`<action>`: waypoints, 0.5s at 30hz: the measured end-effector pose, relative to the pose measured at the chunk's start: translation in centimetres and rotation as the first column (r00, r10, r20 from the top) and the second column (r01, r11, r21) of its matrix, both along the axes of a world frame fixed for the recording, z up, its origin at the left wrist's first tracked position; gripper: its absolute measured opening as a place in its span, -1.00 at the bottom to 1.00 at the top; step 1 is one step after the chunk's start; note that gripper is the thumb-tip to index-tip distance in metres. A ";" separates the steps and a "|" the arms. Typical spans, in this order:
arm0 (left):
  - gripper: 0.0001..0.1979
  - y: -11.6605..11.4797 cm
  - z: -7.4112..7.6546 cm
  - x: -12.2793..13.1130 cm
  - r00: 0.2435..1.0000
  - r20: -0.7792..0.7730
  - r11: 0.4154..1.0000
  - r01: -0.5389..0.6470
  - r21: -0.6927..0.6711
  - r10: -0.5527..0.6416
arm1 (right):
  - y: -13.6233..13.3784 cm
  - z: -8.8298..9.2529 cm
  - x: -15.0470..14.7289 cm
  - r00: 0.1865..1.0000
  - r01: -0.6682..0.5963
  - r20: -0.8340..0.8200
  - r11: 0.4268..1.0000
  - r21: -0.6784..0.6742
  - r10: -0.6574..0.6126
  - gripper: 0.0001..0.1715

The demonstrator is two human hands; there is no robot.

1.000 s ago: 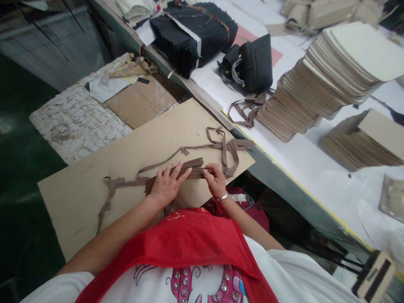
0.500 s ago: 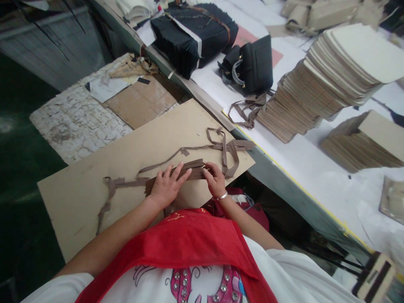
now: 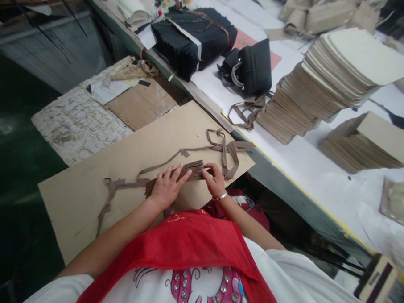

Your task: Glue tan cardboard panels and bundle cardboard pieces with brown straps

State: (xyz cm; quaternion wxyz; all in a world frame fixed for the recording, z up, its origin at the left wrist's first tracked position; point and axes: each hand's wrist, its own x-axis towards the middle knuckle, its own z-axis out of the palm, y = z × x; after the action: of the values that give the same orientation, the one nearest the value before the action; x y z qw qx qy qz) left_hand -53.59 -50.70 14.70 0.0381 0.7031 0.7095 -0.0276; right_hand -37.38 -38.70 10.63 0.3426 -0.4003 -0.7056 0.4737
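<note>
The left hand [image 3: 166, 187] lies spread flat on the strip bundle [image 3: 189, 171]; the right hand [image 3: 216, 181] pinches its end. It seems best to press evenly near the board [image 3: 90, 192] front edge, so the strips stay aligned.

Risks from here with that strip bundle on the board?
1. The left hand only lies flat on the stacked brown strips; the right hand pinches one end, so the stack may fan out.
2. Loose brown straps beside it could snag.
3. The tan board overhangs the lap and might tip.

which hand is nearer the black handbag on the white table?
Right. The right hand pinches the end of the brown strip bundle on the side toward the black handbag; the left hand lies flat on the bundle, farther away.
</note>
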 end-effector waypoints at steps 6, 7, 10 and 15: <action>-0.41 -0.1 0.0 0.1 1.000 0.014 1.000 -0.006 0.007 0.006 | 0.3 0.2 -0.2 1.000 -0.028 0.001 0.999 0.029 0.028 -0.69; -0.41 -0.1 0.0 0.2 1.000 0.007 1.000 -0.005 0.006 0.005 | 0.3 0.2 -0.2 1.000 -0.029 0.000 0.999 0.036 0.029 -0.70; -0.42 -0.2 0.0 0.2 1.000 -0.018 1.000 0.000 -0.009 0.000 | 0.3 0.0 -0.1 0.999 -0.032 -0.004 0.999 0.017 0.032 -0.71; -0.40 0.2 0.0 0.2 0.998 -0.058 1.000 0.004 -0.013 -0.005 | 0.6 -0.4 -0.1 0.999 -0.043 0.025 0.999 -0.018 0.044 -0.76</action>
State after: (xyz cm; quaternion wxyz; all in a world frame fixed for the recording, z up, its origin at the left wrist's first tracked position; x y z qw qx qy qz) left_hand -53.41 -50.50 14.72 0.0218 0.7033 0.7086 -0.0527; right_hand -37.43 -38.06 10.22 0.3196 -0.3940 -0.7143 0.4821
